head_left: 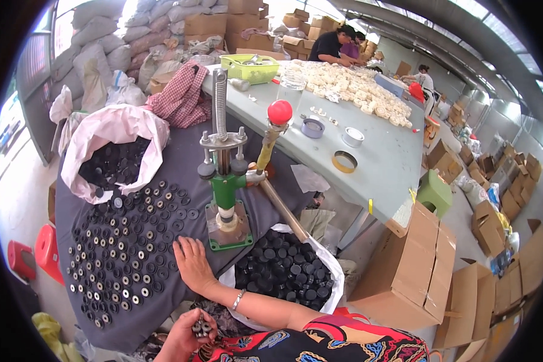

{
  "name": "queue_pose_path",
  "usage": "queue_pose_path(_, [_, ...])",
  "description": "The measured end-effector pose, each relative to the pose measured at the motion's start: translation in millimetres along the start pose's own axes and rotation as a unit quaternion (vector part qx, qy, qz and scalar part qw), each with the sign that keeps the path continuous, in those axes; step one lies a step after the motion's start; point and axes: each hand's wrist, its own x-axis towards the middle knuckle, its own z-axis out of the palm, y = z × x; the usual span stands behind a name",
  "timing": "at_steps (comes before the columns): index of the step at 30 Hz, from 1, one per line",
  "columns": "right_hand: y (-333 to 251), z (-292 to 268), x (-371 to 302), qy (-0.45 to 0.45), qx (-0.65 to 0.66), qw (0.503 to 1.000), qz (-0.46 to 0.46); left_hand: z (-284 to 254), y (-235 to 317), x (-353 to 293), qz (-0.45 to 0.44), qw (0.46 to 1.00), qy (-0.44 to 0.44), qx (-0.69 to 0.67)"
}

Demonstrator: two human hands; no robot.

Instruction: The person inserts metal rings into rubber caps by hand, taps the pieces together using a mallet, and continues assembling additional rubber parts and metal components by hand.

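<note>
Sacks and brown boxes fill the big room behind us, and other people work far off at a long pale tabletop [380, 151] covered with small white parts [356, 87].

From the head view, we sit at a dark cloth [181, 163] spread over our tabletop. Many little black caps [127, 241] lie on it in rows, open side up, each with a light dot inside. They start just beside our right hand and spread away to the left.

Our right hand [192, 264] reaches across our body and lies flat on the cloth, fingers [183, 246] spread and loose, holding nothing. The fingertips point up and away from us, and the nearest caps in the rows sit just to the left of them, almost touching.

Our left hand [190, 335] is low, close to our body. Its fingers are curled around a small bunch of dark caps [201, 329]. This hand is farther from the rows than the right one.

A green hand press [226, 193] stands just above the right hand, with a tall spring and a lever with a red ball [279, 112] on top. Its base is near our fingertips but apart from them.

A white bag of black caps [283, 268] sits to the right of our arm. Another pink-white bag [111, 157] of them sits far off at the upper left.
</note>
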Motion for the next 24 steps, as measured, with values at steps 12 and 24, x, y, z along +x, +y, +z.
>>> queue_pose_path(12, [-4, -21, -15, 0.114, 0.119, 0.985, -0.052, -24, -17, -24, 0.089, 0.975, 0.170, -0.112])
queue_pose_path(24, [-61, -52, -62, -0.303, 0.377, 0.867, -0.120, -52, -30, -36, 0.131, 0.967, 0.209, -0.072])
